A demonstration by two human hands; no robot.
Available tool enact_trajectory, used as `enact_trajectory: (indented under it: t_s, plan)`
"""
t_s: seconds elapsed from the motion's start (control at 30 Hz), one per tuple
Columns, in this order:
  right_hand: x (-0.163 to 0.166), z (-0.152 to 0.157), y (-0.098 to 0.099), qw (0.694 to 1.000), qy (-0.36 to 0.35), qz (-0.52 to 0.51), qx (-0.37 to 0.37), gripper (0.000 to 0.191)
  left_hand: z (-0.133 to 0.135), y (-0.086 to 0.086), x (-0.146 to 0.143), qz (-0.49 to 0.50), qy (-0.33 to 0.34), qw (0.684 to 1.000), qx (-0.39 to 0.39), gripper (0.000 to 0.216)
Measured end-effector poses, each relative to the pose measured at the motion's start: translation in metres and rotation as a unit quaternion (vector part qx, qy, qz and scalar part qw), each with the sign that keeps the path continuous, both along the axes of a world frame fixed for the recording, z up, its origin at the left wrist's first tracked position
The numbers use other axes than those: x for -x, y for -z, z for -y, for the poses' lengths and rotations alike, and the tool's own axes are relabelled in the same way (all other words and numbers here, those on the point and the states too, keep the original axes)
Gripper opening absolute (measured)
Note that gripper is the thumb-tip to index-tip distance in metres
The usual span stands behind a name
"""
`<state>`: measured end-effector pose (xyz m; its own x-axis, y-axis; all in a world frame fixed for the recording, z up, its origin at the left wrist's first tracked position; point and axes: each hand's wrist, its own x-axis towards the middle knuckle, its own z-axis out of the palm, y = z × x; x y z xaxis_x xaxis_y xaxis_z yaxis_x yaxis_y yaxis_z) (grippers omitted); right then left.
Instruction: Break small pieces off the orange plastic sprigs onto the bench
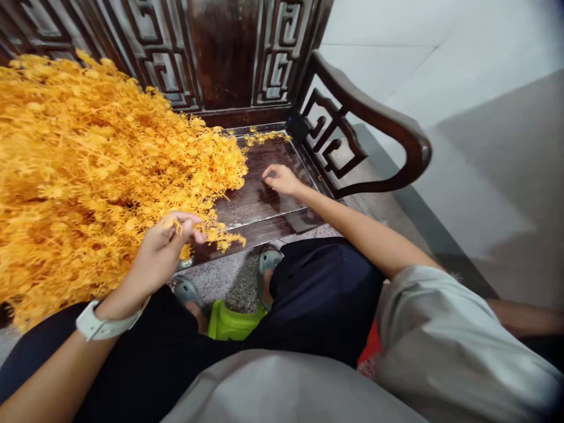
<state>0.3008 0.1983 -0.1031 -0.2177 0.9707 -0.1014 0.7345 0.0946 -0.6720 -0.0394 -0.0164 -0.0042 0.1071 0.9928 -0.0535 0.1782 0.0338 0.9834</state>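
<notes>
My left hand (164, 249), with a pale watch on its wrist, is closed on a small yellow flower sprig (224, 238). The sprig points to the right, past the front edge of the bench. Over the dark wooden bench seat (259, 202), my right hand (282, 180) has its thumb and fingertips drawn together. Whatever may be between those fingertips is too small to make out. A big heap of yellow flowers (97, 170) covers the left side of the bench, right beside my left hand. Another thin yellow sprig (267, 137) lies at the back of the seat.
A carved backrest (224, 59) rises behind the seat, and a curved armrest (374, 111) bounds it on the right. Between my sandalled feet (269, 261) is a bright green plastic stool (233, 322). Part of something red (371, 343) shows beside my right thigh.
</notes>
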Motion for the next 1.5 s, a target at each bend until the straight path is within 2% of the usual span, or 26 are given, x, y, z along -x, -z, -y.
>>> enact_trajectory:
  t_s: [0.1,0.2,0.27,0.33,0.4,0.57,0.73,0.83,0.9,1.0,1.13,1.2,1.3,1.4,1.5]
  plan:
    - [0.019,0.017,-0.028,0.987,-0.065,-0.141,0.028,0.014,-0.007,-0.007,-0.004,0.161,-0.073,0.983,0.053,0.026]
    - [0.040,0.042,-0.061,0.949,-0.182,-0.241,0.093,0.038,-0.015,-0.013,-0.004,0.239,-0.102,0.963,0.070,0.017]
    - [0.053,0.057,-0.078,0.922,-0.228,-0.280,0.140,0.054,-0.019,-0.016,-0.004,0.267,-0.110,0.955,0.070,0.011]
    - [0.061,0.067,-0.088,0.901,-0.251,-0.308,0.174,0.062,-0.022,-0.017,-0.003,0.282,-0.113,0.950,0.071,0.009]
    - [0.066,0.073,-0.093,0.893,-0.259,-0.324,0.173,0.062,-0.024,-0.018,-0.002,0.278,-0.119,0.950,0.074,0.007]
    - [0.069,0.077,-0.101,0.903,-0.228,-0.342,0.127,0.055,-0.027,-0.018,-0.001,0.236,-0.121,0.962,0.060,0.011]
    - [0.072,0.086,-0.117,0.881,-0.242,-0.378,0.148,0.054,-0.025,-0.014,-0.004,0.102,-0.077,0.992,-0.020,0.042]
    - [0.076,0.093,-0.126,0.866,-0.278,-0.380,0.169,0.054,-0.020,-0.010,-0.008,0.023,-0.024,0.999,-0.023,0.064]
    - [0.077,0.095,-0.128,0.863,-0.290,-0.375,0.176,0.053,-0.018,-0.010,-0.011,-0.004,0.023,1.000,0.004,0.064]
    - [0.074,0.091,-0.126,0.877,-0.249,-0.376,0.164,0.052,-0.017,-0.012,-0.013,-0.058,0.084,0.995,0.013,0.037]
    - [0.060,0.074,-0.114,0.906,-0.177,-0.365,0.122,0.049,-0.019,-0.017,-0.010,-0.120,0.109,0.987,-0.004,0.045]
    - [0.050,0.065,-0.106,0.925,-0.190,-0.316,0.093,0.045,-0.019,-0.019,-0.008,-0.125,0.113,0.986,0.003,0.045]
    - [0.038,0.052,-0.096,0.954,-0.240,-0.178,0.030,0.030,-0.018,-0.019,-0.010,-0.133,0.125,0.983,0.021,0.044]
    - [0.034,0.041,-0.088,0.961,-0.268,-0.064,-0.022,0.018,-0.019,-0.014,-0.018,-0.137,0.126,0.982,0.038,0.041]
    - [0.036,0.031,-0.082,0.962,-0.269,-0.010,-0.045,0.017,-0.023,-0.010,-0.027,-0.139,0.113,0.983,0.044,0.034]
